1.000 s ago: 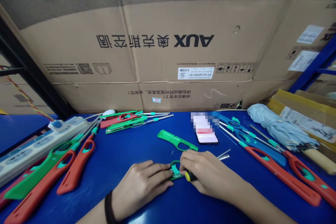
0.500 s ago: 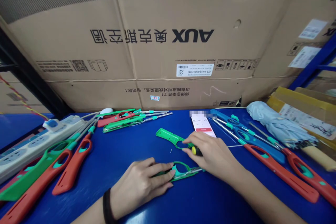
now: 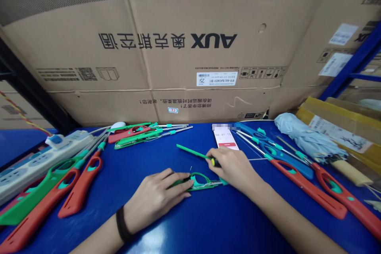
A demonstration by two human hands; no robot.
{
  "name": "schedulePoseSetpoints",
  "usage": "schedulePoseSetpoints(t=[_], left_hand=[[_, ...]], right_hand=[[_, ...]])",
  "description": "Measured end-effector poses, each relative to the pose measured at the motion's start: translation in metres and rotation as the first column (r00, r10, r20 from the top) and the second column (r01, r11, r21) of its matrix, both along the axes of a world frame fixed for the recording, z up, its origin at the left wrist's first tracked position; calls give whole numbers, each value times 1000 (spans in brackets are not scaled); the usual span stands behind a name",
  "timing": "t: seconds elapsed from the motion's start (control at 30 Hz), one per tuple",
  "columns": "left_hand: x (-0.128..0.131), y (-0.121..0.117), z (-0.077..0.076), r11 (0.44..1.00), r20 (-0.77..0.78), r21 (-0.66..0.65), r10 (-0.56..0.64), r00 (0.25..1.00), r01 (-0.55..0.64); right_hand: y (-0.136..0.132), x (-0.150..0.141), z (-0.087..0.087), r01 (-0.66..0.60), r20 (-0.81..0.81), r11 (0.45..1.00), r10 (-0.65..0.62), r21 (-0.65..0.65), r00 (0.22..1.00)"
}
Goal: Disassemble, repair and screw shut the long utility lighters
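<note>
My left hand (image 3: 156,198) is closed on the handle end of an opened green gas lighter (image 3: 208,186), holding it low over the blue table. Its turquoise trigger and metal inner parts show beside my fingertips. Between the fingers of my right hand (image 3: 235,168) is the loose green shell half (image 3: 192,150), seen nearly edge-on and tilted. A small yellow-ended black handle (image 3: 214,162), perhaps of a screwdriver, is tucked in the same hand; its far end is hidden. My right hand is close to the lighter's nozzle end, whose tip it covers.
A phone (image 3: 225,139) with a running timer lies behind my right hand. Red and green lighters (image 3: 81,186) lie left beside a power strip (image 3: 38,158). Opened lighters (image 3: 139,137) lie at the back. Red and blue lighters (image 3: 306,186) and a folded umbrella (image 3: 309,135) are right. Cardboard (image 3: 166,67) stands behind.
The shell half has turned from showing its broad face to nearly edge-on in my right hand. My left hand still holds the lighter. The whole view has shifted slightly.
</note>
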State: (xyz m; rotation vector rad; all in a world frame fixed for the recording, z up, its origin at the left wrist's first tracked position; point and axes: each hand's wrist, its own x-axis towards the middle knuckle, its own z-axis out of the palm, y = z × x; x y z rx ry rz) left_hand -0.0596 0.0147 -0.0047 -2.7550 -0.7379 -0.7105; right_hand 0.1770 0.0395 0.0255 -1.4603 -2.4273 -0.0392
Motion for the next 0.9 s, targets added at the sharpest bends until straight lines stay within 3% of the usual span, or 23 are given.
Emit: schedulePoseSetpoints(t=[0.17,0.33,0.43,0.53,0.67,0.9], left_hand=[[-4,1,0,998,169,27,48,984,-54],[-11,4,11,984,322,127,81,943,-127],[-12,2,16,979,292,173,54,955,-108],[-7,-3,17,973,274,212,25,961,-86],[2,-8,13,994,195,107,-19,981,-2],[6,-7,8,1000,93,-16,-18,995,20]], right_hand=[[-3,17,10,89,-133,995,-82,50,988],[-13,14,13,-15,-412,999,27,32,911],[-18,8,12,-83,-389,997,78,3,918],[-17,9,12,-26,-332,1000,27,7,943],[-10,18,11,79,-313,997,-66,27,948],[-10,18,9,53,-298,999,-49,4,953]])
